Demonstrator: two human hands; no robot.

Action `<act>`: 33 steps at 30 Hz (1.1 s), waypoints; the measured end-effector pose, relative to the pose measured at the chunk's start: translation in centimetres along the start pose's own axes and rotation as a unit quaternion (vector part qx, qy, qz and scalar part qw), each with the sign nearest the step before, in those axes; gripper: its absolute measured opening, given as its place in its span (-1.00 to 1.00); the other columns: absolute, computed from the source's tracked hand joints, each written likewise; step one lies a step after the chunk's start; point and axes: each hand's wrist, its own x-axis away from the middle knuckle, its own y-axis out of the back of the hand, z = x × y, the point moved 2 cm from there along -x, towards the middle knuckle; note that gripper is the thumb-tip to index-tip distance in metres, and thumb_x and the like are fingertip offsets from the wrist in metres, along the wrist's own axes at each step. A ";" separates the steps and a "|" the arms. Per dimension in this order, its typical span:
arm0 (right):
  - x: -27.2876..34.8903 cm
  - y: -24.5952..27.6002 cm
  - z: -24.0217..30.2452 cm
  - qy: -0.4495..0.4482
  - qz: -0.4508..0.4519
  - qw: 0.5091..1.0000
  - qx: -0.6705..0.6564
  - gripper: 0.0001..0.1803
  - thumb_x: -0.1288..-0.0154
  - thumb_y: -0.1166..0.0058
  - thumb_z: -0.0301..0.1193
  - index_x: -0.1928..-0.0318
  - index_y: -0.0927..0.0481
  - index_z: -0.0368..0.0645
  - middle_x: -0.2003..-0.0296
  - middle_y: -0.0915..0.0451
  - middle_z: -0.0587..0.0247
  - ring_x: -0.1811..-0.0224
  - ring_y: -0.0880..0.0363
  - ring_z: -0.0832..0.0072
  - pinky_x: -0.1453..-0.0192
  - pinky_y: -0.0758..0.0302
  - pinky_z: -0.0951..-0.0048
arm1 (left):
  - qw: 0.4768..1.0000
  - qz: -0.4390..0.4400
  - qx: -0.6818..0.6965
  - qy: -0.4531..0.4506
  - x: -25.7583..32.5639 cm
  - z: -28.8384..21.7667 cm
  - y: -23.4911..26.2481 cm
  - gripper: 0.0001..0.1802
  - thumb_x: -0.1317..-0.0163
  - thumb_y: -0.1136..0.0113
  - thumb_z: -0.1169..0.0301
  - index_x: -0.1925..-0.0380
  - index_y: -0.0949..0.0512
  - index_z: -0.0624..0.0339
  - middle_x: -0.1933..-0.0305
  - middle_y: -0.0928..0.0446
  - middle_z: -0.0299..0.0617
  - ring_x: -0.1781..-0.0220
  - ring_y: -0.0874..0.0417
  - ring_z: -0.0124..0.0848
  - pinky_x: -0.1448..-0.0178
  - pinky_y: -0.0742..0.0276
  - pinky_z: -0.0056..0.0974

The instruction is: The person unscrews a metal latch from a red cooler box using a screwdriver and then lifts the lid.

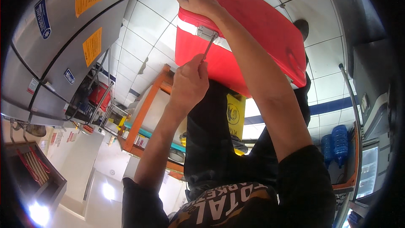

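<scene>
A large red hard-shell box (257,25) with a white band along its seam lies tilted in front of me, above my legs. On the band sits a metal latch (206,32). My left hand (190,82) is closed around a slim metal tool (208,47), its far end against the latch's right side. The tool's grip end is hidden in my fist, so its exact kind does not show. My right hand (197,1) rests on the box's far left corner, with its fingers curled over the edge; my right forearm crosses in front of the box.
Stainless-steel cabinets (63,29) stand on the left. An orange-framed rack (141,114) with containers is behind my left arm. Below the box hangs a yellow bag (235,116). Blue water jugs (338,143) stand at the right, beside a metal rail (352,97). White tiles (154,17) cover the floor.
</scene>
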 end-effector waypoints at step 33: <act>-0.5 -0.5 -0.8 -0.031 -0.007 0.999 -0.019 -0.53 -0.24 0.13 -0.11 0.37 -0.71 -0.22 0.30 -0.68 -0.12 0.18 -0.65 -0.09 -0.06 -0.55 0.04 | 0.995 0.054 0.069 0.047 -1.0 -0.1 1.3 -0.77 -0.34 -0.09 0.45 0.13 -0.58 0.40 0.34 -0.63 0.22 0.25 -0.68 0.14 0.16 -0.59 0.01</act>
